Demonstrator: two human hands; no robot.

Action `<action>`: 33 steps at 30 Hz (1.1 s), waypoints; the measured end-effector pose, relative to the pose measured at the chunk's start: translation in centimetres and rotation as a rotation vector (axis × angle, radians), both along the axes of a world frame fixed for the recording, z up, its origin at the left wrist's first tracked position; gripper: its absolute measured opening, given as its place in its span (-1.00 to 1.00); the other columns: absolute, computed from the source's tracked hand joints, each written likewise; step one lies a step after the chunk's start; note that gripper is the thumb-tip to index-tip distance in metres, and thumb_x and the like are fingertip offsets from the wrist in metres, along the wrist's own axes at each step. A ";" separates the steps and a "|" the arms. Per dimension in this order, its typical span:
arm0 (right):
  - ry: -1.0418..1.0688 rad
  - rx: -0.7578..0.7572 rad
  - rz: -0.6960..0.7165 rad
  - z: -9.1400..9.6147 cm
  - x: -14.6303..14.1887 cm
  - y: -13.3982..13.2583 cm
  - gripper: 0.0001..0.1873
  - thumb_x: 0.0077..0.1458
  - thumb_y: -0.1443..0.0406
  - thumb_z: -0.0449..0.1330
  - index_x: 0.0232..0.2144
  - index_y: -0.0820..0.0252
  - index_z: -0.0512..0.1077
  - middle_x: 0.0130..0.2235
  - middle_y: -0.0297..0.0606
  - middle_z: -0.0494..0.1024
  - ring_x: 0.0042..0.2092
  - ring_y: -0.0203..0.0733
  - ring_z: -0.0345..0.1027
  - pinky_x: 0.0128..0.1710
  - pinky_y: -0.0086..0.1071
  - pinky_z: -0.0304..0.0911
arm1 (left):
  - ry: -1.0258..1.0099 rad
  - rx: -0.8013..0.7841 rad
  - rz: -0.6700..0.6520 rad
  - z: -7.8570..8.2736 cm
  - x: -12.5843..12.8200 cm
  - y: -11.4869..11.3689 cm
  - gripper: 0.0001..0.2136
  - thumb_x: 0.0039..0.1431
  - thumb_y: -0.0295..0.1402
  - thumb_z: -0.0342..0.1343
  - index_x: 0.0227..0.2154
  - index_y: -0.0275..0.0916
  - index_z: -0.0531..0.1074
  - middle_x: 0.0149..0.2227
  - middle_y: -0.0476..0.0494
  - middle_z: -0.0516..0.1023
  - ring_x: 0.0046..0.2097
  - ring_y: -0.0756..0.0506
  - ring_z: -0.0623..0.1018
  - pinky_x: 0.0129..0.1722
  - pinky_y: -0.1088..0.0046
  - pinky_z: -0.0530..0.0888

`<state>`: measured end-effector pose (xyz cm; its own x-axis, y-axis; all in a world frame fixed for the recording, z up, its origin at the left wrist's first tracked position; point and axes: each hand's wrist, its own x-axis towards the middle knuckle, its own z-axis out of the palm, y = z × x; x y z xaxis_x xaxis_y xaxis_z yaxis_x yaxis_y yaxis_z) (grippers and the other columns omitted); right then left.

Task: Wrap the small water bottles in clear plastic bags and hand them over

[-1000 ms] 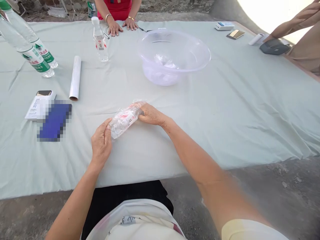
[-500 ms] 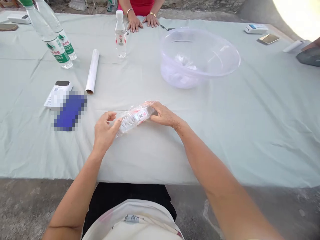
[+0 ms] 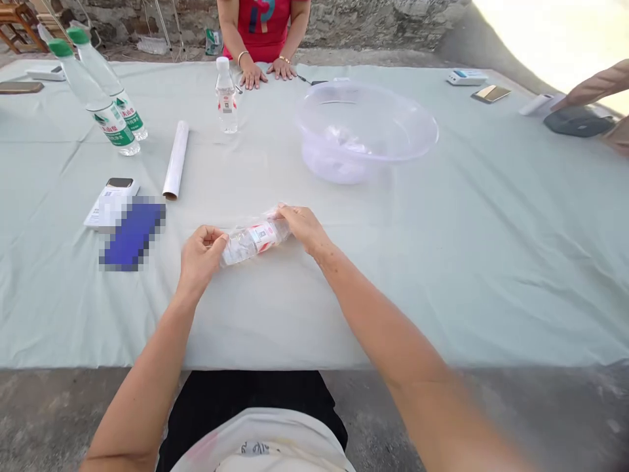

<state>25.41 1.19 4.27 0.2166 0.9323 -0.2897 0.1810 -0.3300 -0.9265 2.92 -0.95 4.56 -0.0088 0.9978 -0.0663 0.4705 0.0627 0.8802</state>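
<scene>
A small water bottle (image 3: 251,240) with a red and white label, wrapped in clear film, lies on its side on the pale green tablecloth (image 3: 442,249). My left hand (image 3: 200,254) is curled round its near left end, fingers pinched. My right hand (image 3: 302,226) grips its far right end. Both hands hold the bottle just above the cloth, in front of me.
A big clear plastic basin (image 3: 367,131) stands beyond the bottle. A roll of film (image 3: 175,159), two green-capped bottles (image 3: 105,108), a small upright bottle (image 3: 226,97) and a white box with a phone (image 3: 112,200) sit to the left. Another person's hands (image 3: 268,71) rest at the far edge.
The bottle has turned flatter between my hands, and my left hand has closed on its end. The camera view shifted up a little.
</scene>
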 end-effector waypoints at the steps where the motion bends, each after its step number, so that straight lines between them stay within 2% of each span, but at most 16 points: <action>1: 0.026 0.016 -0.004 0.0 -0.1 0.0 -0.59 0.22 0.04 0.10 -0.46 0.12 0.59 -0.14 -0.23 0.65 0.00 -0.06 0.43 0.03 -0.26 0.24 | 0.067 0.019 -0.007 0.3 0.5 -0.1 -0.79 0.11 -0.14 0.13 -0.29 -0.15 0.45 -0.19 -0.06 0.57 -0.15 -0.11 0.52 -0.22 0.42 0.40; 3: 0.061 0.061 -0.006 0.3 0.0 -0.2 -0.59 0.24 0.07 0.07 -0.46 0.12 0.59 -0.13 -0.23 0.65 0.01 -0.08 0.43 0.04 -0.27 0.23 | 0.206 0.078 -0.025 1.0 1.6 0.0 -0.70 0.09 -0.12 0.16 -0.16 -0.13 0.42 -0.02 -0.13 0.55 0.02 -0.18 0.50 -0.06 0.30 0.41; 5: 0.045 0.113 -0.025 1.0 0.3 -0.5 -0.59 0.23 0.07 0.08 -0.49 0.12 0.57 -0.15 -0.23 0.65 0.01 -0.08 0.43 0.05 -0.27 0.23 | 0.319 0.120 -0.040 1.6 2.8 0.6 -0.59 0.07 -0.09 0.19 -0.05 -0.13 0.36 0.06 -0.20 0.51 0.09 -0.24 0.48 0.01 0.19 0.39; 8: 0.027 0.157 -0.023 2.0 0.6 -0.9 -0.58 0.22 0.06 0.09 -0.52 0.13 0.56 -0.22 -0.20 0.64 -0.02 -0.06 0.43 0.02 -0.25 0.25 | 0.450 0.079 -0.040 2.4 4.0 2.5 -0.50 0.05 -0.04 0.20 0.00 -0.15 0.31 -0.05 -0.27 0.56 -0.01 -0.31 0.54 -0.05 0.13 0.41; 10: 0.051 0.157 -0.014 2.3 0.7 -1.0 -0.59 0.21 0.06 0.11 -0.51 0.13 0.56 -0.25 -0.20 0.63 -0.04 -0.07 0.44 0.01 -0.24 0.26 | 0.502 -0.006 -0.074 2.7 4.0 4.0 -0.53 0.00 -0.02 0.23 -0.08 -0.15 0.35 -0.16 -0.23 0.59 -0.09 -0.31 0.56 -0.12 0.17 0.41; 12: 0.080 0.147 -0.038 2.3 1.0 -1.0 -0.62 0.19 0.06 0.13 -0.51 0.13 0.56 -0.21 -0.22 0.63 -0.06 -0.10 0.45 0.03 -0.24 0.26 | 0.508 -0.074 -0.150 2.9 3.5 5.2 -0.66 -0.03 -0.07 0.26 -0.25 -0.14 0.41 -0.24 -0.16 0.59 -0.16 -0.26 0.56 -0.20 0.26 0.41; 15: 0.125 0.135 -0.089 1.9 1.4 -0.8 -0.65 0.18 0.05 0.16 -0.49 0.12 0.56 -0.14 -0.22 0.62 -0.06 -0.13 0.47 0.04 -0.21 0.26 | 0.489 -0.063 -0.218 3.2 1.9 6.3 -0.87 -0.01 -0.26 0.21 -0.46 -0.16 0.42 -0.35 -0.09 0.56 -0.27 -0.15 0.55 -0.33 0.37 0.36; 18: 0.178 0.130 -0.117 1.3 1.7 -0.5 -0.66 0.17 0.05 0.17 -0.46 0.12 0.57 -0.13 -0.20 0.62 -0.08 -0.13 0.48 0.01 -0.20 0.27 | 0.473 -0.022 -0.213 3.5 -0.2 6.9 -0.97 -0.04 -0.38 0.17 -0.49 -0.17 0.43 -0.44 -0.06 0.54 -0.33 -0.12 0.55 -0.36 0.39 0.37; 21: 0.212 0.138 -0.128 0.8 1.8 -0.4 -0.68 0.15 0.06 0.19 -0.45 0.13 0.57 -0.14 -0.19 0.64 -0.06 -0.11 0.47 0.00 -0.22 0.29 | 0.389 -0.014 -0.207 3.4 -2.1 7.4 -0.95 -0.07 -0.41 0.17 -0.47 -0.18 0.43 -0.48 -0.04 0.52 -0.35 -0.11 0.58 -0.34 0.39 0.44; 24: 0.222 0.156 -0.147 0.7 1.8 -0.3 -0.69 0.14 0.06 0.20 -0.45 0.13 0.57 -0.14 -0.21 0.64 -0.05 -0.12 0.48 -0.01 -0.24 0.28 | 0.287 0.044 -0.096 3.0 -3.3 7.5 -0.92 -0.04 -0.43 0.13 -0.42 -0.19 0.44 -0.38 -0.07 0.57 -0.36 -0.09 0.60 -0.32 0.37 0.49; 26: 0.224 0.151 -0.157 0.8 1.7 -0.2 -0.69 0.16 0.08 0.19 -0.46 0.14 0.56 -0.14 -0.22 0.64 -0.09 -0.15 0.50 -0.02 -0.25 0.27 | 0.207 0.075 -0.020 2.7 -3.6 7.3 -0.86 0.01 -0.38 0.10 -0.31 -0.18 0.44 -0.27 -0.11 0.59 -0.30 -0.10 0.61 -0.31 0.36 0.51; 28: 0.226 0.147 -0.150 1.0 1.5 -0.1 -0.69 0.18 0.10 0.17 -0.47 0.14 0.56 -0.15 -0.22 0.64 -0.13 -0.18 0.51 -0.03 -0.25 0.26 | 0.174 0.050 -0.024 2.4 -3.4 7.0 -0.76 0.09 -0.24 0.12 -0.18 -0.17 0.43 -0.19 -0.13 0.59 -0.22 -0.12 0.61 -0.27 0.34 0.52; 31: 0.222 0.145 -0.142 1.2 1.3 -0.1 -0.68 0.21 0.11 0.16 -0.46 0.14 0.56 -0.15 -0.23 0.64 -0.14 -0.19 0.51 -0.04 -0.26 0.24 | 0.333 -0.006 -0.067 1.9 -2.5 6.6 -0.49 0.02 0.01 0.23 -0.02 -0.14 0.38 -0.17 -0.14 0.59 -0.12 -0.21 0.59 -0.18 0.27 0.48; 33: 0.216 0.136 -0.144 1.4 1.3 -0.1 -0.67 0.21 0.11 0.16 -0.45 0.15 0.56 -0.16 -0.24 0.64 -0.14 -0.20 0.51 -0.04 -0.28 0.23 | 0.483 -0.009 -0.078 1.5 -1.9 6.8 -0.46 -0.06 0.00 0.30 -0.05 -0.14 0.39 -0.21 -0.14 0.59 -0.10 -0.26 0.57 -0.16 0.25 0.45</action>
<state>26.66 1.04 5.64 0.2968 0.9298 -0.2177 -0.0651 -0.2078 -0.9760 1.05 5.85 6.04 0.0344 0.9961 -0.0818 0.8283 0.0174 0.5600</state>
